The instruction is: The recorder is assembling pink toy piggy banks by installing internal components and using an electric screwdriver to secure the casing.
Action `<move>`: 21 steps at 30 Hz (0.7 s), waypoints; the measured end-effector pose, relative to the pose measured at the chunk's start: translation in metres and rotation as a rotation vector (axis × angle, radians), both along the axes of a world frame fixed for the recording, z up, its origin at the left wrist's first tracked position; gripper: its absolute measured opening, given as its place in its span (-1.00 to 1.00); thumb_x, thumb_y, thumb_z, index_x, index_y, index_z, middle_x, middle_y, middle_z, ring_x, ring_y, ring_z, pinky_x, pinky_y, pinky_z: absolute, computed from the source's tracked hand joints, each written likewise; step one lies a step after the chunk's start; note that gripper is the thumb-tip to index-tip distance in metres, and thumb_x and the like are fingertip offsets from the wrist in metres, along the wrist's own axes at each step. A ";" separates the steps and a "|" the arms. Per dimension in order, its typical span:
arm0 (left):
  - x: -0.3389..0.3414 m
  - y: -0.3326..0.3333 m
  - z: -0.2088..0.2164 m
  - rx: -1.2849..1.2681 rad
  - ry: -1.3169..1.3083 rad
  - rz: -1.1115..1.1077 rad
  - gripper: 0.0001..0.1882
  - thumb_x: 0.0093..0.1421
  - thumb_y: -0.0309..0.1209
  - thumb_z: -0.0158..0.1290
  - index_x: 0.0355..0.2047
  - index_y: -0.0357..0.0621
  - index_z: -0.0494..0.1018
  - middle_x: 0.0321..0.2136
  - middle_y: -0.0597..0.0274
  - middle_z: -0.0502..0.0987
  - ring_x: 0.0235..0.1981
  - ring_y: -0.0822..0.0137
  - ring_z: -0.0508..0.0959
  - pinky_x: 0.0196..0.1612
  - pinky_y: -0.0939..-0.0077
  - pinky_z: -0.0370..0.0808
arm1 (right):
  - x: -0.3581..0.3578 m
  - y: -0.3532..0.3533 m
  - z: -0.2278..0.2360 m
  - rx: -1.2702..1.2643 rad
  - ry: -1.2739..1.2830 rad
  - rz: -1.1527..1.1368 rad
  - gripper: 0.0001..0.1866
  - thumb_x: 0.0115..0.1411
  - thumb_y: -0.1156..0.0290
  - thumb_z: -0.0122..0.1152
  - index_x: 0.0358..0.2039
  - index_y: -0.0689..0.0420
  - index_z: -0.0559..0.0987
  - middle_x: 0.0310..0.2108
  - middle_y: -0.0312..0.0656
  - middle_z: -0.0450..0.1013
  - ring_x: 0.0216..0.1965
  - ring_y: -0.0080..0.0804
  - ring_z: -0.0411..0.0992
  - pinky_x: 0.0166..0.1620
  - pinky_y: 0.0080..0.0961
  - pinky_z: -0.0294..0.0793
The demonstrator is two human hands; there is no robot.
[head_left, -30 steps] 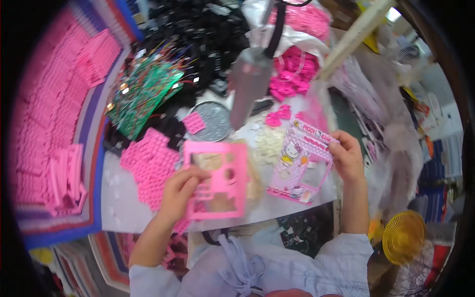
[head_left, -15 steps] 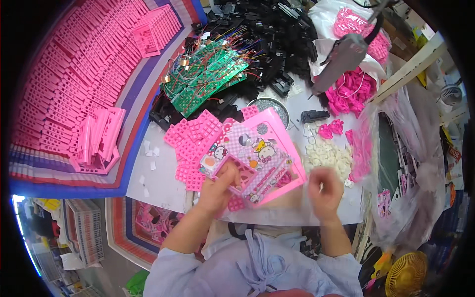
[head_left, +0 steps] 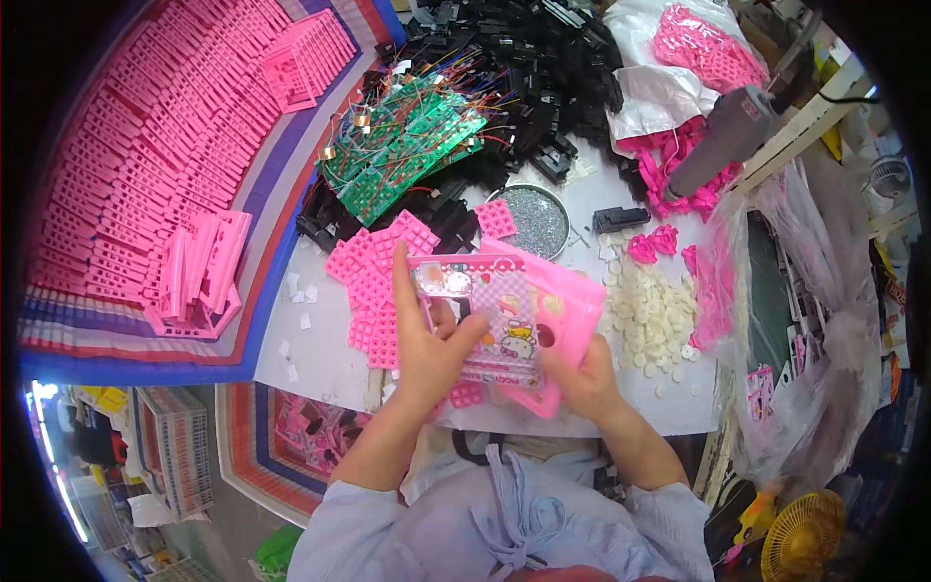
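Observation:
A pink plastic panel (head_left: 502, 299) with a checked cartoon print and a cut-out window is held up above the near middle of the table. My left hand (head_left: 432, 357) grips its left side, thumb across the front and index finger stretched along the edge. Behind it, to the right, shows a plain pink plastic panel (head_left: 580, 303). My right hand (head_left: 582, 378) is closed on the lower right edge of that plain panel, its thumb close to the printed one. Whether the two panels are joined cannot be told. Pink rubber keypads (head_left: 367, 276) lie just left of them.
A round dish of small screws (head_left: 535, 225) stands beyond the panels, beside wired green circuit boards (head_left: 407, 145) and black plastic parts (head_left: 504, 78). White discs (head_left: 655, 320) are heaped at right. A grey powered tool (head_left: 722, 141) hangs above. Pink frames (head_left: 145, 145) fill the left bin.
My right hand has come left from beside the discs and closed on the plain panel. The printed panel has turned and tilted in my left hand. The hanging tool has swung right.

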State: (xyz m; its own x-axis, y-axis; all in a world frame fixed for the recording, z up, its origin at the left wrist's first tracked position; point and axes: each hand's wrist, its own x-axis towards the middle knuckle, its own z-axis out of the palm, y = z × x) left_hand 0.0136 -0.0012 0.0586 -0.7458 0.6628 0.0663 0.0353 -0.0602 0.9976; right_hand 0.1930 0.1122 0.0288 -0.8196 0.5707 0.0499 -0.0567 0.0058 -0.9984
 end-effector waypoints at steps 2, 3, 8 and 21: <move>-0.004 -0.003 0.011 0.007 -0.036 -0.067 0.13 0.03 -0.64 0.24 0.48 -0.17 -0.25 -0.05 0.23 0.38 -0.33 0.56 0.41 -0.22 0.65 0.48 | 0.003 0.009 0.000 -0.368 0.060 -0.030 -0.60 0.35 0.23 0.17 0.01 0.32 0.50 -0.17 -0.23 0.54 -0.23 -0.55 0.48 -0.18 -0.54 0.51; -0.006 -0.007 0.017 -0.005 -0.075 -0.113 0.15 0.03 -0.61 0.27 0.48 -0.16 -0.26 -0.03 0.22 0.36 -0.31 0.54 0.41 -0.21 0.62 0.48 | 0.003 0.012 0.001 -0.548 0.090 -0.041 -0.58 0.35 0.20 0.16 0.02 0.32 0.50 -0.16 -0.22 0.54 -0.22 -0.55 0.48 -0.17 -0.54 0.51; 0.016 0.003 -0.012 -0.037 0.027 -0.175 0.22 0.00 -0.43 0.36 0.49 -0.16 -0.27 0.03 -0.01 0.26 0.03 0.18 0.43 0.01 0.32 0.50 | -0.002 0.006 -0.004 -0.265 0.139 0.083 -0.51 0.35 0.16 0.17 0.09 0.32 0.46 -0.08 -0.16 0.53 -0.09 -0.48 0.47 -0.04 -0.48 0.49; 0.009 -0.002 -0.021 -0.263 0.412 -0.154 0.06 0.04 -0.33 0.27 0.44 -0.22 -0.10 0.18 -0.05 0.27 0.14 0.10 0.38 0.21 0.24 0.32 | -0.010 0.013 0.024 -0.176 0.062 0.189 -0.48 0.18 0.38 0.36 0.12 0.29 0.47 -0.02 -0.15 0.52 -0.02 -0.45 0.47 0.04 -0.41 0.48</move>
